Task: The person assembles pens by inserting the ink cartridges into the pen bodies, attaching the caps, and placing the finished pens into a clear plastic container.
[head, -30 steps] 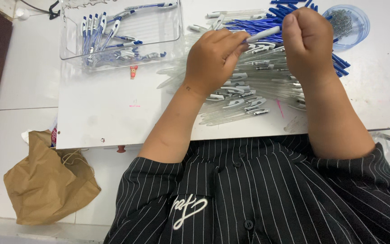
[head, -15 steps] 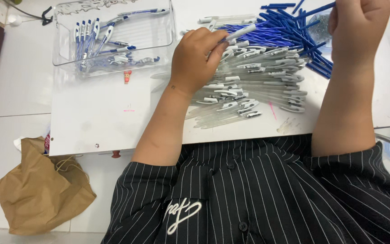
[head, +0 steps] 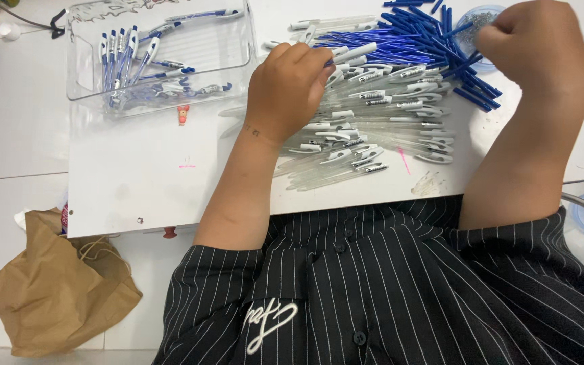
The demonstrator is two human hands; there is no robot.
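So this is pen assembly at a white board worktop (head: 136,182). The left hand (head: 288,88) is curled around one clear plastic pen barrel with a white tip (head: 354,52), fingers closed on it with the tip end poking out to the right past the fingertips. The right hand (head: 539,44) is up at the far right corner, fingers pinched narrow together over the small round clear dish (head: 474,23). I can't tell if it has actually got anything between the fingertips, since the knuckles hide that.

Tips for doing this bit well, as I'd judge it: keep the barrel's open end pointing toward the right hand and hold it steady and level, gripping closer to the middle so the end doesn't wobble. Pick a single small part from the dish, not a clump. Bring the two hands together over the board so a dropped piece lands where you can see it.

Where stuff sits: the held barrel is right above the big heap of clear pen barrels with white clips (head: 366,128), which lies under and just right of the left hand. The pile of blue refill sticks (head: 434,40) fans out between the two hands, touching the heap and running up to the dish. Finished blue and white pens sit in the clear plastic tray (head: 170,81) well off to the left. A brown paper bag (head: 55,297) is on the floor below the board.
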